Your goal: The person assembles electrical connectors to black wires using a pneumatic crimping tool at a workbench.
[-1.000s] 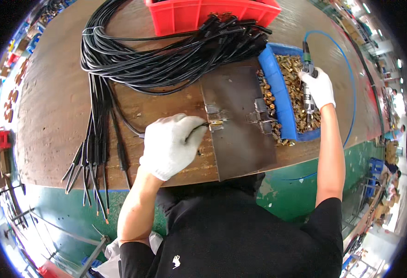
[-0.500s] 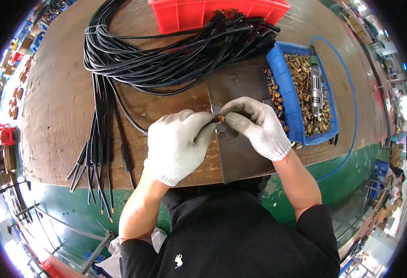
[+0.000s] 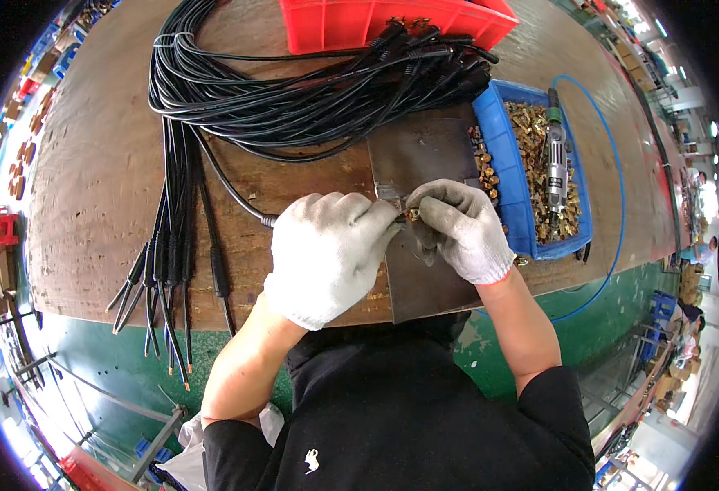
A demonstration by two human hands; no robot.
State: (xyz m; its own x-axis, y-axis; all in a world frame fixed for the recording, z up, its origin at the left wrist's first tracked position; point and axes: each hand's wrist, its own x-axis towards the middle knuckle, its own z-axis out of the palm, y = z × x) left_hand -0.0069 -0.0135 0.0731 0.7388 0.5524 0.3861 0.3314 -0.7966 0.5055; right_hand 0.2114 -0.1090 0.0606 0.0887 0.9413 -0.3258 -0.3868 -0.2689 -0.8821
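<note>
My left hand [image 3: 323,255], in a white knit glove, is closed around a black cable [image 3: 233,209] that runs in from the bundle behind it. At its fingertips the cable's end meets a small brass-coloured fitting [image 3: 413,214]. The gloved right hand [image 3: 464,231] pinches that fitting between thumb and fingers, which partly cover it. Whether the cable end sits inside the fitting I cannot tell. Both hands are over a dark metal plate [image 3: 429,286] lying on the table. A small shiny metal fixture [image 3: 389,195] stands at the plate's left edge, just behind the fingertips.
A thick bundle of black cables [image 3: 269,110] lies across the table, several ends hanging over the front edge. Behind it stands a red bin [image 3: 335,29]. On the right, a blue tray [image 3: 498,135] holds brass parts and a power tool [image 3: 557,159] with a blue hose [image 3: 619,164].
Both hands have shifted slightly right with the cable end and the fitting, away from the small fixture. More of the fixture shows now.
</note>
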